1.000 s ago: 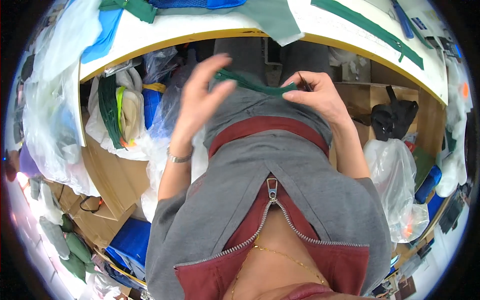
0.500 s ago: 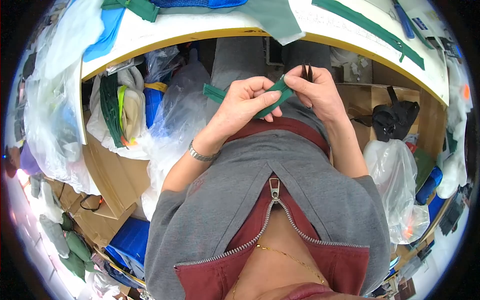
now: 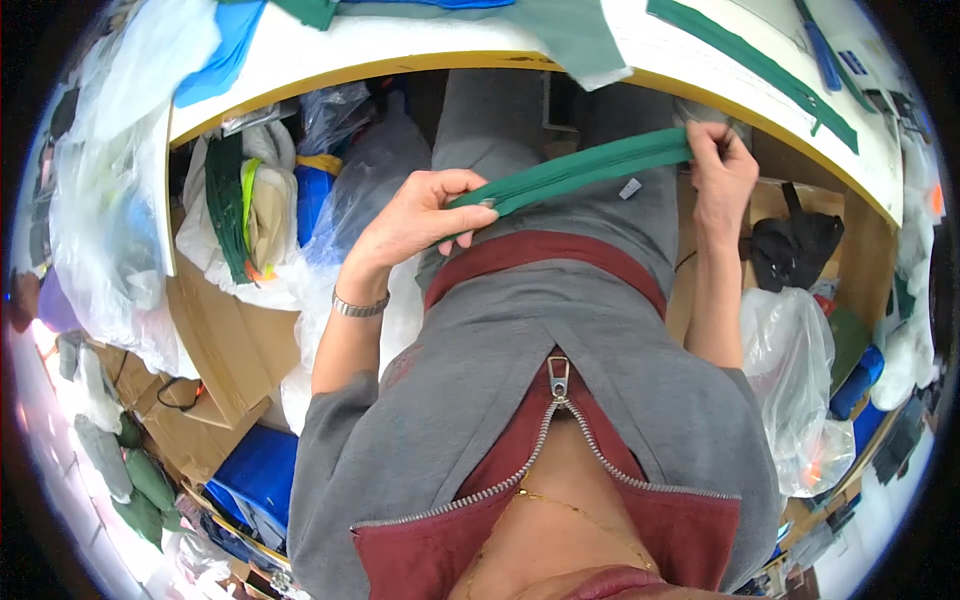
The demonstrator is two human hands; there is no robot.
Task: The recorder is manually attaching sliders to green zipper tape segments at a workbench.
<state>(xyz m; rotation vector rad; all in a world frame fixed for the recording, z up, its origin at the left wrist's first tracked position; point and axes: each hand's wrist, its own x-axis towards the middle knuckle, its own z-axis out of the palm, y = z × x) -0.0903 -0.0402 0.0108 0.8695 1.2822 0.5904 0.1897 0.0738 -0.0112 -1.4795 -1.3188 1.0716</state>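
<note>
Green fabric zipper strip (image 3: 575, 172) is stretched in front of the torso, below the white table edge (image 3: 420, 55). Left hand (image 3: 420, 215) is closed around one end, right hand (image 3: 720, 170) pinches the other. Best kept taut and flat, no twist. Small white square tag (image 3: 629, 188) hangs just under the strip; clear plastic bags (image 3: 800, 350) sit lower right, cardboard (image 3: 215, 340) lower left.

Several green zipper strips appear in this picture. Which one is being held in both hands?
The green zipper strip stretched below the table edge, between the left hand and right hand. The other long green strip lies untouched on the white tabletop.
</note>
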